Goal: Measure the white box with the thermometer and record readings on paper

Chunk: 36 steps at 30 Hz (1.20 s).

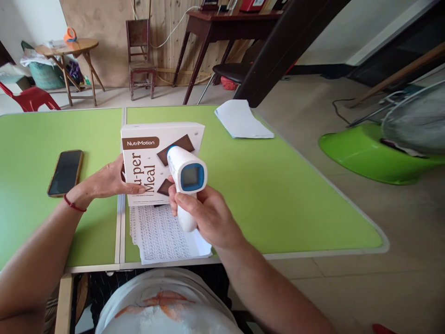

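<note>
While the white thermometer gun (186, 178) is held in front of the carton (153, 162), its handle is enclosed by the right hand (212, 213); the carton's left side is clasped by the left hand (107, 178). The thermometer gun is judged light, rigid and smooth, best gripped by the handle. The carton is probably light but crushable, best supported at its edges. Written sheets (167, 246) and a phone (65, 172) are carried by the green counter (278, 199).
</note>
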Each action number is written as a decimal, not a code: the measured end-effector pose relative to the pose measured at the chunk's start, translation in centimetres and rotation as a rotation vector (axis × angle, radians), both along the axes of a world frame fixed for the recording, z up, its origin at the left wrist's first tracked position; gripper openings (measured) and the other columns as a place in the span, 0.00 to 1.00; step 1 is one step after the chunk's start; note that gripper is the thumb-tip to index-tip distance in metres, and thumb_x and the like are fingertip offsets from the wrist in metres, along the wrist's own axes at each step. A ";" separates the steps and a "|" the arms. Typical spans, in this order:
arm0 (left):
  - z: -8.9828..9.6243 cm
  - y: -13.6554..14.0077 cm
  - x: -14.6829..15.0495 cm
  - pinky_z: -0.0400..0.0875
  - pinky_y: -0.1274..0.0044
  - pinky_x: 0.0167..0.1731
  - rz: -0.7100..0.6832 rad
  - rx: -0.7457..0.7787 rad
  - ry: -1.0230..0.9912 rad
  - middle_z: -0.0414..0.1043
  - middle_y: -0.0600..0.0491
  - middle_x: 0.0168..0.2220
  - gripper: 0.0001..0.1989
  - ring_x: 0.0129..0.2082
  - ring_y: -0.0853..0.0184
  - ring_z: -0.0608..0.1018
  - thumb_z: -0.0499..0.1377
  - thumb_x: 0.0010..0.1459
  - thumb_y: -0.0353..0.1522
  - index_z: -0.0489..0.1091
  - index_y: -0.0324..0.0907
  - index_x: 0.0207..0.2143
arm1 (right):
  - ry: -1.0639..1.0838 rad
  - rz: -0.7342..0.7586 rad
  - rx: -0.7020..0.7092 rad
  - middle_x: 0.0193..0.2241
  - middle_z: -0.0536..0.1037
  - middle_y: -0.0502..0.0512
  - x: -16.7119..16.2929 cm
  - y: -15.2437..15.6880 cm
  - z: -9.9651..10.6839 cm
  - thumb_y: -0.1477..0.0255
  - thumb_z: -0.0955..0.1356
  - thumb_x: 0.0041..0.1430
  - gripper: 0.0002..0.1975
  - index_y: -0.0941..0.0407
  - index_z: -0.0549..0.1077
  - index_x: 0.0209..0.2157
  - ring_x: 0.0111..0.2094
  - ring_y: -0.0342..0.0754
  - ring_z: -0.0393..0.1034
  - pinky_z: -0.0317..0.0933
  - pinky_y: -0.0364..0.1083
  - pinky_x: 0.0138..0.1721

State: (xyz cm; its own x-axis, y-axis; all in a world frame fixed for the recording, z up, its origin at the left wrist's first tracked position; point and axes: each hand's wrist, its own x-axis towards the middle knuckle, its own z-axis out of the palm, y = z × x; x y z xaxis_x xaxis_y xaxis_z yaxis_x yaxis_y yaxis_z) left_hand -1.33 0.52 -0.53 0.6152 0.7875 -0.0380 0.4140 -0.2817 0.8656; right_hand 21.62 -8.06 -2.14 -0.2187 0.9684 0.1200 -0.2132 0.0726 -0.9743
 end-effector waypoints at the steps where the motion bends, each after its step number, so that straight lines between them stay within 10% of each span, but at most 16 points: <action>1: 0.1 -0.1 0.1 0.74 0.73 0.36 0.018 -0.015 -0.006 0.74 0.45 0.44 0.28 0.41 0.59 0.76 0.70 0.47 0.41 0.67 0.38 0.47 | -0.057 0.027 0.046 0.25 0.72 0.49 0.8 0.4 0.6 0.63 0.71 0.54 0.10 0.54 0.73 0.35 0.24 0.43 0.65 0.62 0.45 0.26; 7: 1.3 -0.4 0.0 0.74 0.73 0.32 0.195 -0.013 -0.119 0.74 0.44 0.43 0.31 0.38 0.58 0.77 0.69 0.48 0.42 0.64 0.38 0.51 | -0.429 -0.083 0.335 0.37 0.79 0.52 7.4 4.2 2.1 0.65 0.75 0.48 0.16 0.50 0.77 0.41 0.39 0.54 0.73 0.69 0.56 0.43; 17: 1.2 1.3 -2.9 0.74 0.68 0.43 0.348 0.134 -0.115 0.72 0.46 0.51 0.29 0.49 0.54 0.75 0.70 0.46 0.41 0.69 0.43 0.49 | -1.134 -0.225 0.556 0.45 0.77 0.63 9.9 8.6 -5.1 0.74 0.71 0.49 0.25 0.57 0.72 0.51 0.46 0.61 0.72 0.66 0.61 0.49; 36: -0.5 2.2 -2.3 0.74 0.65 0.39 0.373 0.229 -0.045 0.72 0.44 0.48 0.38 0.46 0.52 0.76 0.70 0.45 0.43 0.60 0.40 0.54 | -1.262 -0.140 0.773 0.43 0.79 0.63 10.8 9.7 -6.7 0.74 0.66 0.52 0.24 0.58 0.73 0.52 0.41 0.59 0.73 0.69 0.58 0.43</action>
